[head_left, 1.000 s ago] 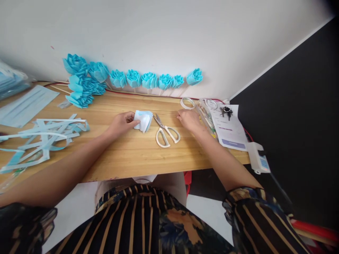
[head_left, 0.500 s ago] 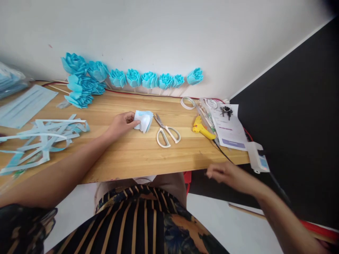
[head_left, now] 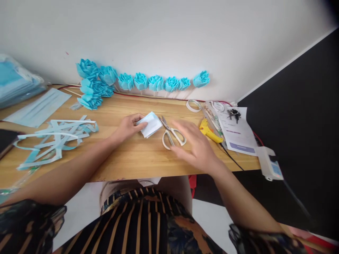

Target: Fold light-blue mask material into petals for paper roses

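Between the thumb and fingers of my left hand point(head_left: 130, 127) is a small stack of pale blue and white fabric squares point(head_left: 151, 125), held just over the table. My right hand point(head_left: 194, 144) is over the handles of the white-handled scissors point(head_left: 167, 127), its thumb and fingers apart and slightly blurred. The scissors lie on the wood with their blades pointing away, just right of the stack. Whether my right hand touches the handles cannot be made out.
Blue fabric flowers point(head_left: 155, 83) on sticks line the wall. Cut strips point(head_left: 57, 141), a flat mask sheet point(head_left: 39, 107) and bagged masks point(head_left: 18, 83) lie left. To the right are a tape roll point(head_left: 193, 106), a yellow glue gun point(head_left: 210, 132), papers point(head_left: 238, 132) and keys point(head_left: 234, 113).
My right hand has swung in from beyond the table's front edge to the scissors, its fingers spreading. The stack in my left hand now lies flatter and squarer. The whole view has shifted slightly.
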Demonstrator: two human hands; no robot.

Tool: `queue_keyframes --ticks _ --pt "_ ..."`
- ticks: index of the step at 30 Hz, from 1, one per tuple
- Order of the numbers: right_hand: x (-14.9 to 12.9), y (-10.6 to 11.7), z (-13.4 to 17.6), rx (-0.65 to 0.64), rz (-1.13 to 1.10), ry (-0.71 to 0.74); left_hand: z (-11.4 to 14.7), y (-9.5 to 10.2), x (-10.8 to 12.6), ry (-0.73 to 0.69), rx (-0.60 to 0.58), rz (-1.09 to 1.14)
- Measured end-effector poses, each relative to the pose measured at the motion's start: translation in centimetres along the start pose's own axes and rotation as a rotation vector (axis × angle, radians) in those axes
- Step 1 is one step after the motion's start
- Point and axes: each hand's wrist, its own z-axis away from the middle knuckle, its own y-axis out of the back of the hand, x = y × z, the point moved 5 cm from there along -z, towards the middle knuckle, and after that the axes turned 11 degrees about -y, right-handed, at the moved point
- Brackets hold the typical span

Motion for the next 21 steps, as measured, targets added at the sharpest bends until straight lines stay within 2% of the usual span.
queue_keyframes --ticks 2,4,6,8,10,12,15,17,21 --pt "1.0 -2.3 -3.4 0.042 -0.037 -0.065 0.1 -0.1 0.3 -0.022 -0.01 -0.022" --pt "2.3 -4.9 -6.2 -0.012 -0.108 -0.116 0.2 -0.2 0.4 -0.028 -0.014 -0.053" --pt "3.6 -6.9 -8.2 -0.074 -0.182 -0.187 0.2 -0.2 0.4 -0.034 -0.01 -0.086" --pt "5.0 -7.8 -9.2 -0.099 -0.243 -0.269 0.1 0.0 0.3 -0.034 0.011 -0.118" --pt "6.3 -7.5 -9.2 -0.034 -0.196 -0.315 0.0 0.4 0.1 -0.014 0.054 -0.138" --pt "7.1 -6.9 -8.4 0.035 -0.021 -0.26 -0.1 0.8 -0.1 0.025 0.098 -0.14" --pt "7.9 -7.3 -6.2 -0.09 0.169 -0.12 0.0 1.0 -0.5 0.074 0.123 -0.104" --pt "8.7 -7.6 -4.8 -0.113 0.194 -0.103 0.1 0.6 -0.5 0.079 0.103 -0.063" --pt "10.3 -7.3 -3.2 -0.048 0.254 -0.182 0.3 -0.4 -0.5 0.092 0.016 0.027"
